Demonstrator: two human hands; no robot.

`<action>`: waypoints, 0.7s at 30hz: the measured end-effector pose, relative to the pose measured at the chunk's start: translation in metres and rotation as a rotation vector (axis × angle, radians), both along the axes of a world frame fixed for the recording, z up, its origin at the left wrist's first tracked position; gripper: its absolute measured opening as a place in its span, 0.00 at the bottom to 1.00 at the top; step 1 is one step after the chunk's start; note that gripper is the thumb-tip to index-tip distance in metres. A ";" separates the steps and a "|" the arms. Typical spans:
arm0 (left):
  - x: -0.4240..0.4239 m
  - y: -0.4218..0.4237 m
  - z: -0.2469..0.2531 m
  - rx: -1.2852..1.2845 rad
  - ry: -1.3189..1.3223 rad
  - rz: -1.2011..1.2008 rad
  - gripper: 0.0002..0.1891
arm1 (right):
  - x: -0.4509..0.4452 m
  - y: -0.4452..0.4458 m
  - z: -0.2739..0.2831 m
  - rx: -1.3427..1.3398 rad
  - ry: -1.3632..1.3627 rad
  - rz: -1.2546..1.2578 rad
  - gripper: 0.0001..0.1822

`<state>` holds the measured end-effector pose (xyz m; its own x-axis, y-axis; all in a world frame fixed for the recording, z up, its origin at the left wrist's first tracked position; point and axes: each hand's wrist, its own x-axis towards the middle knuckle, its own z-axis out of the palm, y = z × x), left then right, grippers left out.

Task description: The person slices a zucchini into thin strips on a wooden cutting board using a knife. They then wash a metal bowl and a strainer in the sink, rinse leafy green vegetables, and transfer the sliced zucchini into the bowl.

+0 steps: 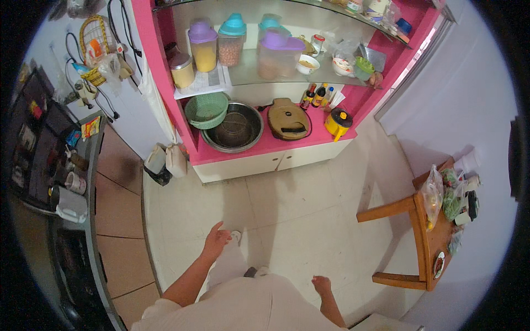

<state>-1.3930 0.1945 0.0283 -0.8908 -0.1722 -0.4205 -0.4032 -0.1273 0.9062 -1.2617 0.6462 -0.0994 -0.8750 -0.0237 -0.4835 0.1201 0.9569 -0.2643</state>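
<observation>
My left hand (217,239) hangs over the tiled floor, index finger stretched out and nothing in its grasp. To the right, my right hand (321,285) is low by my side with its fingers curled, and I see no object in it. Before me stands a pink shelf unit (273,145). On its lower ledge are a steel basin (252,138), a green plastic colander (207,109) partly over it, a brown electric appliance with a hinged lid (288,118) and a yellow pot with a dark lid (338,121). Sauce bottles (318,96) stand behind the pot.
Lidded plastic containers (203,51) and bowls (307,64) fill the glass shelf. A wooden table (424,248) at right bears plastic bags (432,194) and a small plate (439,265). The counter (93,198) at left holds a white jug (71,205). Plastic cans (176,161) sit on the floor.
</observation>
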 end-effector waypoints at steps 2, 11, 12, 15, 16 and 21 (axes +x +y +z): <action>-0.041 -0.017 0.007 0.139 -0.119 0.015 0.22 | 0.020 -0.014 -0.003 0.054 -0.153 -0.032 0.17; -0.167 -0.082 -0.022 0.139 -0.141 -0.197 0.18 | 0.019 -0.089 0.013 -0.040 -0.194 -0.108 0.12; -0.175 -0.081 -0.023 0.174 -0.179 -0.176 0.17 | 0.020 -0.093 0.015 -0.141 -0.102 -0.250 0.12; -0.195 -0.077 -0.028 0.257 -0.278 -0.138 0.15 | -0.021 -0.132 0.065 -0.101 -0.089 -0.533 0.11; -0.200 -0.075 -0.035 0.284 -0.305 -0.139 0.15 | -0.025 -0.131 0.059 -0.131 -0.126 -0.620 0.12; -0.214 -0.054 -0.045 0.296 -0.373 -0.230 0.13 | -0.034 -0.160 0.087 -0.104 -0.100 -0.794 0.14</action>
